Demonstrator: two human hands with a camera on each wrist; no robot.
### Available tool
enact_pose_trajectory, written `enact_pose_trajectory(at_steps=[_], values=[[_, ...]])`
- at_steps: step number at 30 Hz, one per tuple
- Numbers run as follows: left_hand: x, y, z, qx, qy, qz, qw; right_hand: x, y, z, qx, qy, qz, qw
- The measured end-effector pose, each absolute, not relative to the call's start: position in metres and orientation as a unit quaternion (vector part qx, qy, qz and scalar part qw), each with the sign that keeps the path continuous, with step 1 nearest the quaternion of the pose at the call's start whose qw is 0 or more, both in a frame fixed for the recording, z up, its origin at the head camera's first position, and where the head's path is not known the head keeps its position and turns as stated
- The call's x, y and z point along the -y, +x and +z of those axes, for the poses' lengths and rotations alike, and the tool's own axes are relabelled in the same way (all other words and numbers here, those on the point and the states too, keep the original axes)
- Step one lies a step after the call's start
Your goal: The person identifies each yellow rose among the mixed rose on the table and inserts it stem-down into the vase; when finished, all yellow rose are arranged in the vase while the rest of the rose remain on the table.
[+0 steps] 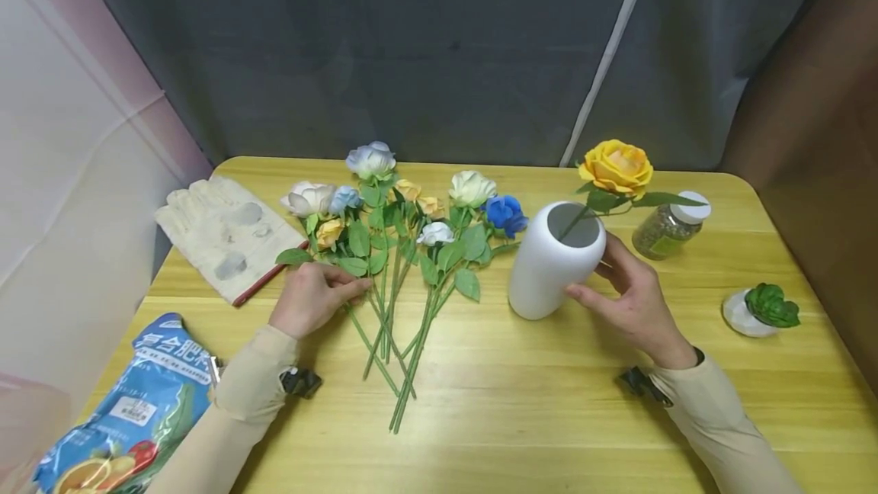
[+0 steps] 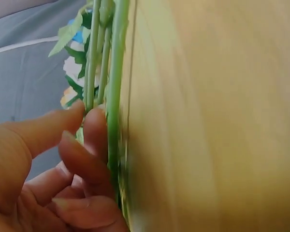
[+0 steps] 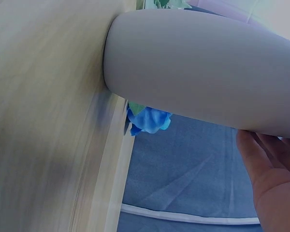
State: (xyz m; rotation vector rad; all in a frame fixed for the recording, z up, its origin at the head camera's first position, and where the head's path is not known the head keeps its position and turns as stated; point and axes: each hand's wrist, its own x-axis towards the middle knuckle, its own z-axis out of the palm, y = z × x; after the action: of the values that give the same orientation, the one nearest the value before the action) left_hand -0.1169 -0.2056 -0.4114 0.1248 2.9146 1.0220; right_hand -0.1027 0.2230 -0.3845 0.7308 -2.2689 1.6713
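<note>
A white vase [image 1: 542, 273] stands upright on the table, a single yellow rose [image 1: 616, 168] leaning out of its mouth. My right hand [image 1: 634, 299] holds the vase's right side, thumb in front and fingers behind; the right wrist view shows the vase [image 3: 203, 67] with fingertips against it. Loose artificial flowers [image 1: 405, 231] in white, blue and pale orange lie left of the vase, their green stems [image 1: 394, 341] crossing toward me. Among these, my left hand [image 1: 315, 296] pinches a stem between thumb and finger; close up, stems [image 2: 91, 58] run past the fingertips.
Work gloves [image 1: 226, 235] lie at the back left, a blue fertilizer bag [image 1: 137, 410] at the front left. Right of the vase are a white-lidded jar [image 1: 668, 231] of granules and a small potted succulent [image 1: 757, 311]. A dark curtain [image 1: 411, 52] hangs behind the table.
</note>
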Motion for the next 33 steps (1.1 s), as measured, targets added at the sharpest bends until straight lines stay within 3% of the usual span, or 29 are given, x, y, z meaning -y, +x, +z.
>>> enact_pose_trajectory(at_steps=[15,33], values=[[0.205,-0.119,-0.408,-0.883,-0.040,0.456,0.100,-0.224,-0.102,-0.384,0.784,0.242,0.562,0.108],[0.179,-0.121,-0.382,-0.882,-0.010,0.470,0.010,-0.224,-0.102,-0.384,0.784,0.246,0.559,0.110]])
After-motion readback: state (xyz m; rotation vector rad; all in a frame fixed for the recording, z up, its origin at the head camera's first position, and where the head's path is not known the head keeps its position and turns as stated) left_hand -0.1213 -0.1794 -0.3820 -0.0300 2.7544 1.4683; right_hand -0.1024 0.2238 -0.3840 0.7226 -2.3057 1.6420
